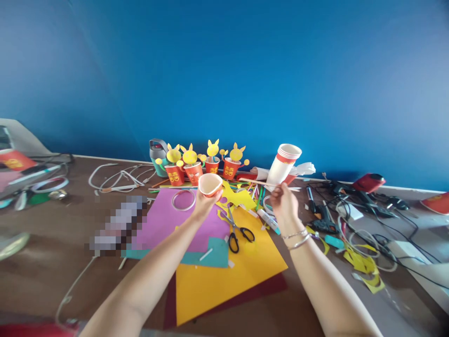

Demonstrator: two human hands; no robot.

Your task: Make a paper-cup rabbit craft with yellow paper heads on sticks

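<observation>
My left hand (205,204) is closed around a red paper cup (210,185), whose white inside faces up towards me; its rim looks squeezed out of round. In my right hand (285,202) a thin pale stick (257,182) is pinched, pointing left towards the cup but apart from it. Just behind that hand leans a stack of white paper cups (280,168). Beyond the left hand stand several decorated red cups (174,175) with yellow eared heads (190,155) and round paws. Black-handled scissors (235,231) lie below, between my arms.
Purple paper (157,224), teal paper (215,252) and yellow paper (231,281) overlap on the brown table (52,271). A tape roll (183,200) rests on the purple sheet. At right lie a glue gun (326,220), tangled cables (372,243) and yellow scraps (363,262). A blue wall (224,70) rises behind.
</observation>
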